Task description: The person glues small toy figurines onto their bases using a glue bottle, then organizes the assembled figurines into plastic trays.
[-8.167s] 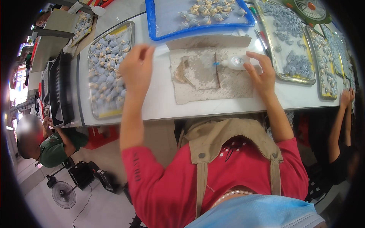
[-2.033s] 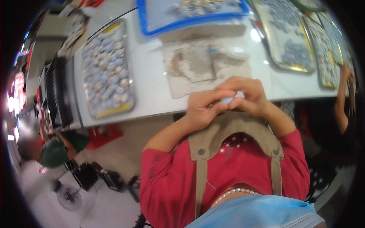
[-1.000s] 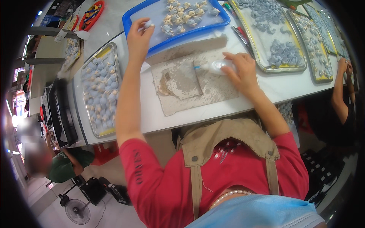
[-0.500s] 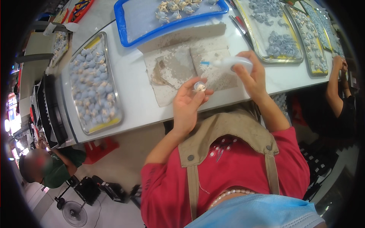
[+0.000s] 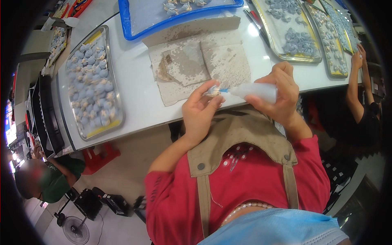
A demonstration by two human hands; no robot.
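Note:
Between the fingertips of my left hand (image 5: 201, 112) is a small cream and grey-blue figurine piece (image 5: 215, 92), partly covered by the fingers. My right hand (image 5: 279, 92) grips a translucent white squeeze bottle (image 5: 261, 92) lying on its side. Its thin blue nozzle tip (image 5: 223, 90) points left and reaches the figurine piece; whether it touches cannot be made out. Both hands are above the near edge of the table, just in front of a stained, flattened piece of cardboard (image 5: 228, 61).
Left stands a metal tray (image 5: 115, 85) of grey-blue pieces. A blue tray (image 5: 171, 21) with similar figures sits behind the cardboard. Metal trays (image 5: 281, 55) of small parts fill the right, with pen-like tools (image 5: 259, 27) beside them. Co-workers are at far left and far right.
The squeeze bottle has come down and turned level, bringing its nozzle to the piece in my left hand. The whole view has shifted slightly.

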